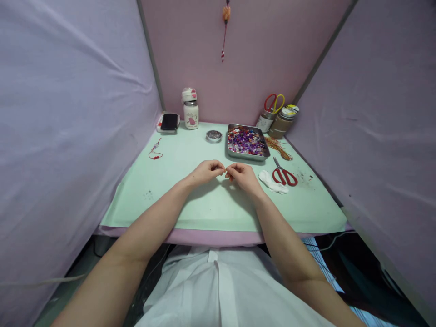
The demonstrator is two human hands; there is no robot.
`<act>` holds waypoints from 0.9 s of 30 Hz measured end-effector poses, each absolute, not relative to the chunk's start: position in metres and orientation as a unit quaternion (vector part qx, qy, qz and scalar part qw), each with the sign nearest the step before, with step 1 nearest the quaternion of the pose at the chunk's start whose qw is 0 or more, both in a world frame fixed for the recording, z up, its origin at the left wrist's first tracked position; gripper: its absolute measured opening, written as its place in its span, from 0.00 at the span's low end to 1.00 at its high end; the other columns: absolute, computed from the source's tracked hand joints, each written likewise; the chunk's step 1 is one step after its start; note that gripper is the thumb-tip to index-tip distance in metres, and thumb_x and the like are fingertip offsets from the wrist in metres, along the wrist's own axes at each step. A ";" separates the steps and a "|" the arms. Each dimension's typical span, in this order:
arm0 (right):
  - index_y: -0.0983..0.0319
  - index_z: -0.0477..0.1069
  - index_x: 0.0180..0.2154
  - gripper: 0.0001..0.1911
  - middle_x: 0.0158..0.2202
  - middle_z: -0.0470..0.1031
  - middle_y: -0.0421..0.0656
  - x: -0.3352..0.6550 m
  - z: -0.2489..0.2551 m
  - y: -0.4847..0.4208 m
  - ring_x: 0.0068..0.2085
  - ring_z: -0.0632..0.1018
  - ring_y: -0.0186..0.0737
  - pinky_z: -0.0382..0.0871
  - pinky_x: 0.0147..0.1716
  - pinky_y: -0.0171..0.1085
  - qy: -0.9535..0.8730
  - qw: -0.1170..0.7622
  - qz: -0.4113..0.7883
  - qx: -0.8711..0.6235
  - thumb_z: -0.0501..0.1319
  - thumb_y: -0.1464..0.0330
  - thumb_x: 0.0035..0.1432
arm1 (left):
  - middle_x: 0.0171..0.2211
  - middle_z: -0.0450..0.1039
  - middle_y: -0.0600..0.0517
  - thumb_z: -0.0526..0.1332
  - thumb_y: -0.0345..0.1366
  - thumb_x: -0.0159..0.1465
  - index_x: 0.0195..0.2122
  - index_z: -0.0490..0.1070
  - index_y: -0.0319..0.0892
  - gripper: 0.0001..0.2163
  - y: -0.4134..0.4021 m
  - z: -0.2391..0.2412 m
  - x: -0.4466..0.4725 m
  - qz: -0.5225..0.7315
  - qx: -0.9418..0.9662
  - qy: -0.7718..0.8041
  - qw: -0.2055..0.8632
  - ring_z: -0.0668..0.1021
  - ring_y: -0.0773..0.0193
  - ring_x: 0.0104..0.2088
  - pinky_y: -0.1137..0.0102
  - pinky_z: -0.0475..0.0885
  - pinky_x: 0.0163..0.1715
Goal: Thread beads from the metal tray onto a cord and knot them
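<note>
Over the middle of the pale green tabletop, my left hand (pixel 211 170) and my right hand (pixel 239 175) meet fingertip to fingertip. Both are pinched closed. Whatever sits between the fingertips is too small to make out. Just beyond my right hand stands a metal tray (pixel 247 157) full of purple, red and clear beads (pixel 245 140). A small round dish (pixel 214 136) of tiny dark pieces is behind my hands. Off to the left lies a red beaded cord (pixel 156 154).
Right of my right hand are red-handled scissors (pixel 284 176) and a crumpled white cloth (pixel 273 182). Orange-brown threads (pixel 279 148) lie beside the tray. Along the back stand a white bottle (pixel 191 111), a dark phone (pixel 169 122), a jar (pixel 283 121) and a tin holding scissors (pixel 265 121).
</note>
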State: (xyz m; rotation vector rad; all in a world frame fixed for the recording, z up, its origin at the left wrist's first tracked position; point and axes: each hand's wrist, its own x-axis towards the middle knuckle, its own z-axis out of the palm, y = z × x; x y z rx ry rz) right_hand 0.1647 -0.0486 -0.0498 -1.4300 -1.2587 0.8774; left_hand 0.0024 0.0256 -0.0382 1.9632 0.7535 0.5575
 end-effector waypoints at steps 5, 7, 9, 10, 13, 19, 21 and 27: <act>0.62 0.71 0.28 0.15 0.25 0.75 0.41 0.163 -0.050 -0.049 0.23 0.69 0.30 0.62 0.24 0.32 -0.488 0.522 0.406 -0.570 0.63 0.56 0.48 | 0.30 0.72 0.52 0.57 0.40 0.59 0.35 0.74 0.39 0.11 0.024 -0.040 0.005 0.252 0.808 0.299 0.440 0.69 0.67 0.31 0.72 0.62 0.33; 0.62 0.70 0.28 0.16 0.25 0.74 0.41 0.164 -0.052 -0.048 0.23 0.68 0.30 0.62 0.24 0.32 -0.479 0.528 0.414 -0.566 0.63 0.55 0.48 | 0.30 0.72 0.52 0.57 0.39 0.60 0.35 0.74 0.38 0.11 0.023 -0.040 0.006 0.260 0.812 0.298 0.429 0.69 0.67 0.31 0.72 0.62 0.33; 0.62 0.70 0.28 0.17 0.25 0.74 0.41 0.164 -0.054 -0.048 0.22 0.69 0.30 0.62 0.23 0.32 -0.470 0.534 0.420 -0.564 0.64 0.54 0.47 | 0.29 0.72 0.52 0.57 0.39 0.60 0.35 0.74 0.38 0.10 0.021 -0.040 0.007 0.268 0.816 0.299 0.416 0.69 0.67 0.30 0.72 0.62 0.33; 0.62 0.70 0.28 0.17 0.25 0.74 0.41 0.164 -0.054 -0.048 0.22 0.69 0.30 0.62 0.23 0.32 -0.465 0.537 0.424 -0.562 0.64 0.54 0.47 | 0.29 0.73 0.52 0.56 0.38 0.60 0.35 0.74 0.38 0.10 0.020 -0.039 0.007 0.271 0.818 0.301 0.409 0.68 0.68 0.29 0.72 0.62 0.33; 0.62 0.69 0.28 0.19 0.25 0.73 0.41 0.164 -0.055 -0.048 0.22 0.69 0.31 0.60 0.21 0.32 -0.451 0.541 0.438 -0.558 0.66 0.52 0.45 | 0.30 0.73 0.52 0.56 0.37 0.61 0.36 0.75 0.38 0.10 0.018 -0.038 0.008 0.279 0.823 0.306 0.389 0.69 0.68 0.29 0.72 0.63 0.33; 0.61 0.68 0.30 0.21 0.26 0.72 0.39 0.167 -0.054 -0.048 0.22 0.67 0.29 0.57 0.20 0.30 -0.438 0.530 0.487 -0.538 0.66 0.51 0.45 | 0.36 0.76 0.49 0.56 0.37 0.62 0.40 0.76 0.39 0.12 0.018 -0.040 0.008 0.294 0.831 0.280 0.381 0.72 0.66 0.35 0.71 0.65 0.38; 0.61 0.68 0.30 0.21 0.26 0.71 0.38 0.168 -0.054 -0.049 0.22 0.67 0.28 0.57 0.20 0.30 -0.438 0.526 0.503 -0.528 0.66 0.51 0.45 | 0.37 0.76 0.49 0.56 0.39 0.63 0.44 0.75 0.39 0.14 0.018 -0.040 0.007 0.300 0.827 0.269 0.391 0.72 0.66 0.34 0.71 0.65 0.38; 0.62 0.68 0.32 0.21 0.28 0.70 0.37 0.171 -0.053 -0.051 0.25 0.68 0.28 0.61 0.24 0.31 -0.429 0.518 0.541 -0.506 0.68 0.53 0.45 | 0.36 0.76 0.50 0.56 0.38 0.62 0.49 0.74 0.39 0.16 0.019 -0.037 0.005 0.290 0.825 0.247 0.419 0.72 0.68 0.33 0.71 0.65 0.36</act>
